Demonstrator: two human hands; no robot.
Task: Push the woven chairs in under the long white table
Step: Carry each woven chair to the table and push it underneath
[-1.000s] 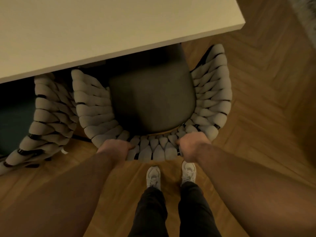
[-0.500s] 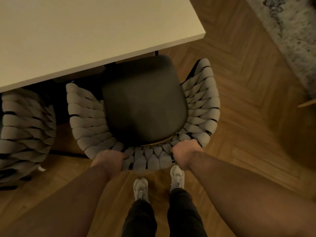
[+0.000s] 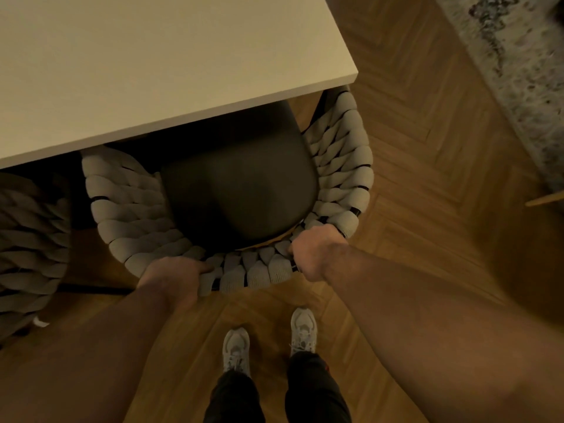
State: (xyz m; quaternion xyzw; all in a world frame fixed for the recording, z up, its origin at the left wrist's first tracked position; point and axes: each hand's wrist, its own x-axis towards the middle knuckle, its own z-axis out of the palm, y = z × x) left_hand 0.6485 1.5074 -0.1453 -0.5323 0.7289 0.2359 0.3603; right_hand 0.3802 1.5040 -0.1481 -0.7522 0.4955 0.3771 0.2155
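Observation:
A woven chair (image 3: 341, 166) with a dark seat cushion (image 3: 241, 184) stands at the right end of the long white table (image 3: 152, 65). The front part of its seat lies under the table edge. My left hand (image 3: 171, 279) grips the back rim of the chair on the left. My right hand (image 3: 317, 254) grips the same rim on the right. A second woven chair (image 3: 30, 239) stands at the far left, mostly under the table.
Herringbone wood floor (image 3: 427, 148) lies to the right. A patterned rug (image 3: 518, 71) covers the upper right corner. A thin wooden furniture leg (image 3: 546, 198) shows at the right edge. My two feet in pale shoes (image 3: 268, 343) stand just behind the chair.
The chair came back out from under the table half a second ago and has now slid forward again; the table edge covers more of the cushion. Both hands kept their grip.

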